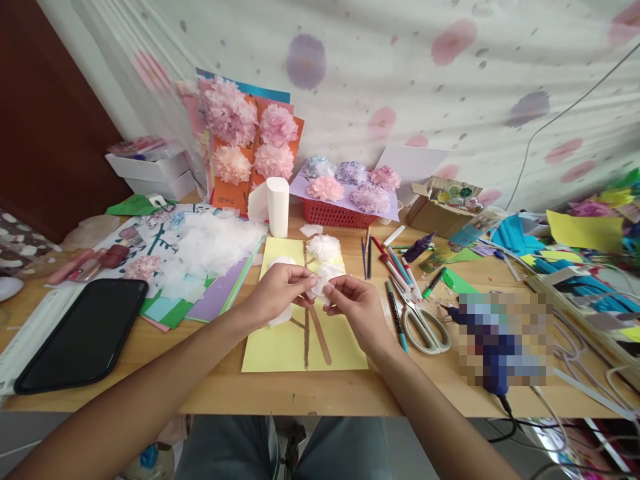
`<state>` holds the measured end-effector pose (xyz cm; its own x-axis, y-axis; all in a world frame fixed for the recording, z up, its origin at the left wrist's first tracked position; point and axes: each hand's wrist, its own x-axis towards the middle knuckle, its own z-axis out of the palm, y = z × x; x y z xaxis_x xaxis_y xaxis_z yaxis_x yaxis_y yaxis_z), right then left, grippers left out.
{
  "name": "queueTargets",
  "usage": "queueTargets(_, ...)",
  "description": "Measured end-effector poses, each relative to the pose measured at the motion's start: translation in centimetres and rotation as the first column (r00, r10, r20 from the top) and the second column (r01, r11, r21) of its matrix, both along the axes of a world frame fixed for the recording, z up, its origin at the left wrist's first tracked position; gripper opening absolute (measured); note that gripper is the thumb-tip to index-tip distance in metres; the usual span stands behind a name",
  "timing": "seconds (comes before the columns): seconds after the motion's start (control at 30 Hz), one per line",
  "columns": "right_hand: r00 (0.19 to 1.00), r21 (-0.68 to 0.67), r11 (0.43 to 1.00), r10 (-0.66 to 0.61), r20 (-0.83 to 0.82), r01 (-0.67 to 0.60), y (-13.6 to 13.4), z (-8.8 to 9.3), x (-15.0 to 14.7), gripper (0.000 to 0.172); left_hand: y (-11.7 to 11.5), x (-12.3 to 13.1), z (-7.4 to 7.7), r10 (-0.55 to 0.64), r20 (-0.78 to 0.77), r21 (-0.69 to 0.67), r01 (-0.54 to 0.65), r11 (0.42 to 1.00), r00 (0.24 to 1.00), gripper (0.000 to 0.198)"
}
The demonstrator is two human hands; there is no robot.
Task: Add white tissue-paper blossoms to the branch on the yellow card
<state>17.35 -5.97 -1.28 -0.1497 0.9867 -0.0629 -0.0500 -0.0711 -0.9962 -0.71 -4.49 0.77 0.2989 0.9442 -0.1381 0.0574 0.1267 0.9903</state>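
Observation:
Over a yellow sheet of paper, both hands pinch a crumpled piece of white tissue paper. My left hand grips its left side between thumb and fingertips. On its right side, my right hand is closed the same way. Brown painted stems run up the sheet beneath the hands. A fluffy white tissue flower sits at the sheet's top right, just beyond the fingers. More white tissue shows partly behind my left hand, which hides most of it.
White scissors, markers and a blurred-out tool lie to the right. At left are a black phone and a heap of white tissue. Behind stand a white roll and a red basket under paper flowers.

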Motion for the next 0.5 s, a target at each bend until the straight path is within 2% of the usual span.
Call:
queueTargets(0.17,0.999,0.008,0.999,-0.034,-0.007,0.035,0.0,-0.1,0.5,0.033,0.7,-0.8,0.2,0.043,-0.077,0.094,-0.035,0.995,0.996,0.034)
queueTargets(0.27,1.0,-0.001,1.0,-0.002,0.022,0.002,0.0,0.0,0.1,0.033,1.9,-2.7,1.0,0.211,-0.073,0.211,-0.192,0.959,0.975,0.033)
queueTargets(0.33,0.994,-0.011,0.996,0.085,0.067,-0.085,0.2,0.6,-1.0,0.03,2.9,-4.6,2.0,0.406,-0.007,0.32,-0.382,0.867,0.914,0.03)
queueTargets(0.4,0.972,-0.004,0.981,0.194,0.129,-0.195,0.8,1.4,-2.8,0.022,3.7,-6.5,3.1,0.58,0.08,0.404,-0.558,0.725,0.811,0.027)
queueTargets(0.47,0.95,0.054,0.97,0.22,0.223,-0.238,1.9,2.2,-5.1,0.013,4.3,-8.3,3.8,0.693,0.152,0.441,-0.676,0.59,0.704,0.024)
queueTargets(0.5,0.931,0.076,0.964,0.225,0.288,-0.256,2.6,2.5,-6.3,0.012,4.5,-9.0,3.9,0.724,0.161,0.452,-0.702,0.55,0.671,0.025)
